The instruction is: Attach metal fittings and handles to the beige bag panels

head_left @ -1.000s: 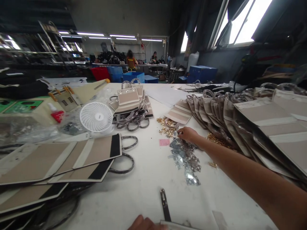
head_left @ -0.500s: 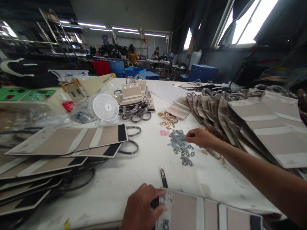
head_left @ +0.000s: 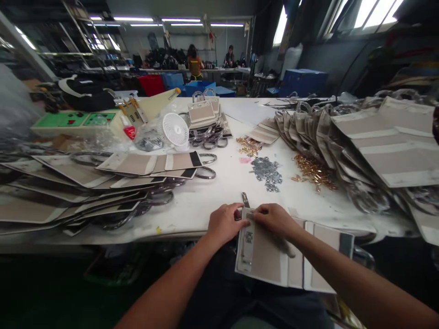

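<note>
A beige bag panel [head_left: 269,262] with pale bands and a dark end strip lies at the table's front edge, partly over my lap. My left hand [head_left: 224,224] is closed on its upper left corner, thumb on top. At the same corner, my right hand [head_left: 276,221] is pinched against the panel's surface; whatever is between its fingertips is hidden. A metal plate [head_left: 249,236] sits on the panel's pale left border. Just beyond the hands is a dark strap with a metal end [head_left: 244,199]. Farther back lies a pile of small grey metal plates [head_left: 265,170].
Gold-coloured metal pieces [head_left: 313,171] lie right of the plates. Stacked bag panels [head_left: 126,183] with dark handles cover the left side; more bags [head_left: 387,141] crowd the right. A white fan [head_left: 174,129] stands behind. Two people work far back.
My right hand has moved from the grey plate pile to the panel's upper left corner, beside my left hand. The view has tilted downward, showing my lap.
</note>
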The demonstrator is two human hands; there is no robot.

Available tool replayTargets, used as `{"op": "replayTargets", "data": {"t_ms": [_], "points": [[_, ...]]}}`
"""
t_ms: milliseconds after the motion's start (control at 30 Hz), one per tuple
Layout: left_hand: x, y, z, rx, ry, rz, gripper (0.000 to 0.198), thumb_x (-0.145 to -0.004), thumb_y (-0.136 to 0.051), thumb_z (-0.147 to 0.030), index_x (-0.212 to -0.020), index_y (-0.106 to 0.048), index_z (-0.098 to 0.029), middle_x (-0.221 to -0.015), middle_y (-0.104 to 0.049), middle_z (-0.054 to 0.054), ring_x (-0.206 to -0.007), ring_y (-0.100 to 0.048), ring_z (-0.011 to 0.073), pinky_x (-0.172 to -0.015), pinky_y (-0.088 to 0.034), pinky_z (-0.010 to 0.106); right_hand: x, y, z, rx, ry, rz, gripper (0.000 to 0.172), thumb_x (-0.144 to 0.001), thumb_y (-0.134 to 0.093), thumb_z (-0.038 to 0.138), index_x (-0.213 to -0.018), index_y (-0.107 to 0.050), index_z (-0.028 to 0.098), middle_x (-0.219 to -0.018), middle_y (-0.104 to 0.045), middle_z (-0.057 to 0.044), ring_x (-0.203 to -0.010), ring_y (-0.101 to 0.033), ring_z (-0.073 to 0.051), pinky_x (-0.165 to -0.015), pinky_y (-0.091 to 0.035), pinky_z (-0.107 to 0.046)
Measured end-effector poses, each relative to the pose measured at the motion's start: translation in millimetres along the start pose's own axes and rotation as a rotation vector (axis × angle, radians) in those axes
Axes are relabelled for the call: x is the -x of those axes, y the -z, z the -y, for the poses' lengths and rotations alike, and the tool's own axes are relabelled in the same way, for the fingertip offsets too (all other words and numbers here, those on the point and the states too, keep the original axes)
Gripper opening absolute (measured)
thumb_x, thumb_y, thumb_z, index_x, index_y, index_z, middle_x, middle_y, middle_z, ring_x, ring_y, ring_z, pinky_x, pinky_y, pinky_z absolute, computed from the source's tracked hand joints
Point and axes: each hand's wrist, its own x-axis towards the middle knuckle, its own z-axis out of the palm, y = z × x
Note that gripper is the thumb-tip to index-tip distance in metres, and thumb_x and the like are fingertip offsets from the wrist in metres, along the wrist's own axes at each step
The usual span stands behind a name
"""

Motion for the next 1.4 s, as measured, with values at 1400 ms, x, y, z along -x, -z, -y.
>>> {"op": "replayTargets", "data": {"t_ms": [1400], "points": [[-19,16.9,-17,-0.081,0.086,0.123,0.031,-0.082,-0.078,-0.050,-0.105,-0.080,-0.029,-0.092,-0.080,-0.002,-0.083,-0.074,0.0206,-0.062,-0.042,0.026,5,-18,2,0.162,0.051,-0.184,0.011,-0.090,-0.064,0.024,-0.085,-0.073,0.020,-0.087,-0.077,-0.005,-0.084,-0.068,-0.022,-0.072,-0.040,-0.028]]}}
